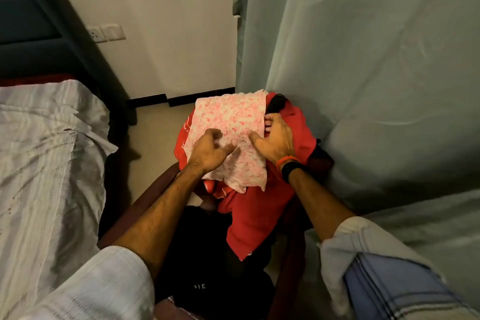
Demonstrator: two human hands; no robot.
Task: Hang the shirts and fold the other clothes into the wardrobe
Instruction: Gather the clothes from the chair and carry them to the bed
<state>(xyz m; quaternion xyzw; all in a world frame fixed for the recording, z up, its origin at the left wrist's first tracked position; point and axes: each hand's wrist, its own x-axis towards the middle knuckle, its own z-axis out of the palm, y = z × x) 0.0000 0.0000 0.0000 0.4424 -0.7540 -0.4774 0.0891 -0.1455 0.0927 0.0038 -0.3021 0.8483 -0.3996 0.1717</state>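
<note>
Both hands on a pink-printed cloth [228, 132] — atop a red garment [257, 205] at centre frame.
Left hand [207, 152], at the cloth's 8 o'clock, fingers curled, pinching a fold; right hand [275, 141], at 3 o'clock, clasps the cloth's edge — forearms angled inward.

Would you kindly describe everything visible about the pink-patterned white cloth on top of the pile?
The patterned cloth is thin, soft-looking white fabric printed with small pink motifs, folded to a rough rectangle. It lies atop a red garment on a heap of clothes. The left hand pinches its middle; the right hand grips its right edge.
</note>
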